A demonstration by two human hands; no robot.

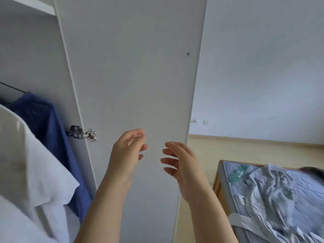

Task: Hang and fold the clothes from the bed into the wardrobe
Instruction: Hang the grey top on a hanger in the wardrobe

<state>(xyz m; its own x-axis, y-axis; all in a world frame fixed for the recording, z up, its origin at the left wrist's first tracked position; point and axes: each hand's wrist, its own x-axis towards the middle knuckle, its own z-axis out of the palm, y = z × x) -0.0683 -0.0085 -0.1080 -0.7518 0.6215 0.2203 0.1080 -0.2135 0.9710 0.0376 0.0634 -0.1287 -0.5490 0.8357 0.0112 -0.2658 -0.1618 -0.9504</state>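
While both arms reach forward, the left hand and right hand hover with fingers loosely spread, holding nothing, before the open wardrobe door. A white shirt and blue garment hang inside the wardrobe at left; crumpled pale clothes lie on the bed at right.

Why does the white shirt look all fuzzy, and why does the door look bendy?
In the head view, the white shirt is smeared by motion blur and close to the lens; the wardrobe door leans and bows from the wide-angle lens; both hands, left hand and right hand, look sharper; light is soft, bluish daylight.
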